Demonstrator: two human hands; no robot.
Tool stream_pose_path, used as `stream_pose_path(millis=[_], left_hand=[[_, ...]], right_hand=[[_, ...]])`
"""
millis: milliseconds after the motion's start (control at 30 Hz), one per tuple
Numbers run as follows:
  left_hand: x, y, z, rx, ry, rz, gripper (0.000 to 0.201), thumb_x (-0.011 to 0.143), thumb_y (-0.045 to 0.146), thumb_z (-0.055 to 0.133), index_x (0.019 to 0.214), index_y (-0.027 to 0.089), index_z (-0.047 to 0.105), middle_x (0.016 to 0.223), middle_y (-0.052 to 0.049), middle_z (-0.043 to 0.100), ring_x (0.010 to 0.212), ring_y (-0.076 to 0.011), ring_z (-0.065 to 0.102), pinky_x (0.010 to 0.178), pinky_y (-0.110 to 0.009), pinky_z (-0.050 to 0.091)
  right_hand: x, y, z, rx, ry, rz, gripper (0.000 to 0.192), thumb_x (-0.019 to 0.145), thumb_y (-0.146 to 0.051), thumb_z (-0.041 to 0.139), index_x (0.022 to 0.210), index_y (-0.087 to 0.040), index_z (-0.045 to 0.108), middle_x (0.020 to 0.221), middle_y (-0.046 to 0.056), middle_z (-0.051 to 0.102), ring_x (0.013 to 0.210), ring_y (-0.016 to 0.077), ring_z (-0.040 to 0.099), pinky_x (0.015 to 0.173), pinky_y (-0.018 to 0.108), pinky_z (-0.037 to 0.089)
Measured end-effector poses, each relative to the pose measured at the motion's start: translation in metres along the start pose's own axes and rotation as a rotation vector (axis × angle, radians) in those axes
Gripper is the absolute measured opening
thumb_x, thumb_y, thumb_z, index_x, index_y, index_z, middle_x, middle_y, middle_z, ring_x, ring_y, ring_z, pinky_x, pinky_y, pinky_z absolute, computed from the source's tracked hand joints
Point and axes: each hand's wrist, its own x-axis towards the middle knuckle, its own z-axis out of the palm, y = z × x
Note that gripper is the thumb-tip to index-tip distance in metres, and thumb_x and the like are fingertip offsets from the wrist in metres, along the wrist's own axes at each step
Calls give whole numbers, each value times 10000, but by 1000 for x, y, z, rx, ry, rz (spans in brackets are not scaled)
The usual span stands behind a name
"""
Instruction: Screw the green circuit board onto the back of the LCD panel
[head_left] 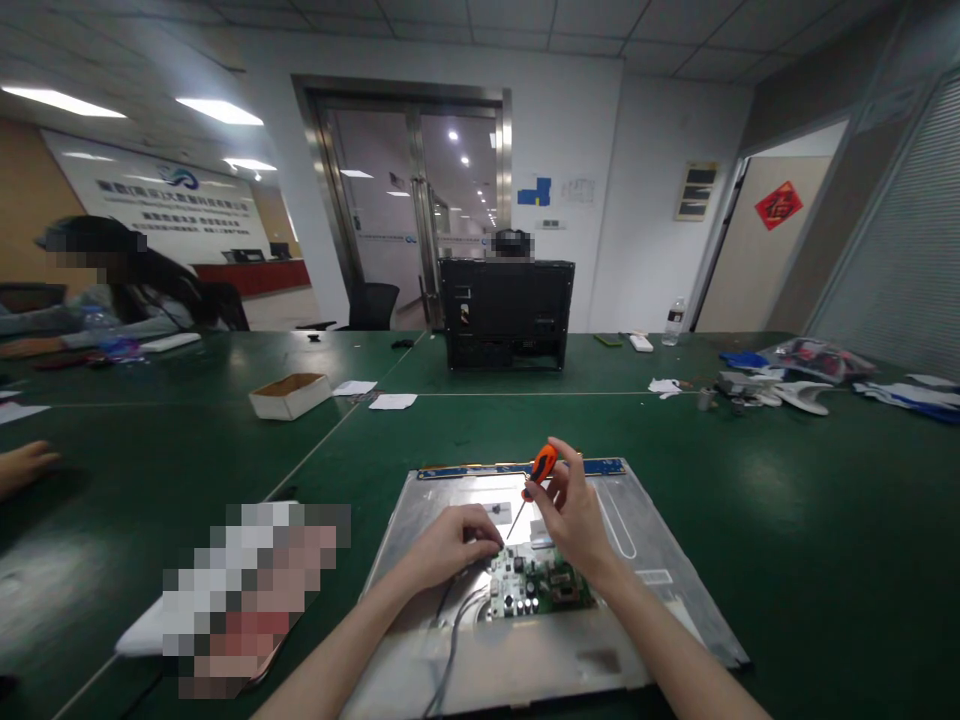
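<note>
A flat metal display panel [652, 530] lies on the green table in front of me, with a green circuit board [525, 590] on its middle. My right hand [574, 510] grips an orange and black screwdriver [543, 464], tilted so its tip points down near the board's upper left corner. Close to that tip, my left hand [461, 545] has its fingers pinched at the board's corner. What sits between those fingertips, if anything, is hidden. Grey cables [454, 640] run from the board toward the panel's near edge. A blue strip board [604, 467] lines the panel's far edge.
Left of the panel lies a blurred-out white and pink item [247, 600]. Farther back are a white box [291, 397], papers [392, 401] and an upright black monitor [506, 315]. Scraps and bags [802, 360] lie far right. A co-worker [127, 280] sits at left; another hand [28, 468] rests nearby.
</note>
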Motion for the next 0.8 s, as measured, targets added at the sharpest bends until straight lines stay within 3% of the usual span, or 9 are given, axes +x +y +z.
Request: stream_pose_path(millis=[467, 800], left_hand=[[1, -5, -6, 17, -56, 18, 114, 729, 155, 612, 783, 170, 711, 802, -15, 658, 766, -156, 577, 713, -243, 433], [1, -1, -7, 2, -41, 16, 89, 713, 153, 624, 748, 156, 706, 734, -8, 640, 733, -150, 567, 676, -233, 425]], right_hand=[[-2, -5, -3, -54, -46, -145, 501, 882, -229, 520, 1310, -272, 263, 785, -28, 651, 496, 118, 560, 465, 235, 414], [-1, -7, -3, -66, -40, -133, 502, 879, -243, 519, 1315, -266, 270, 801, -18, 651, 502, 122, 556, 483, 249, 423]])
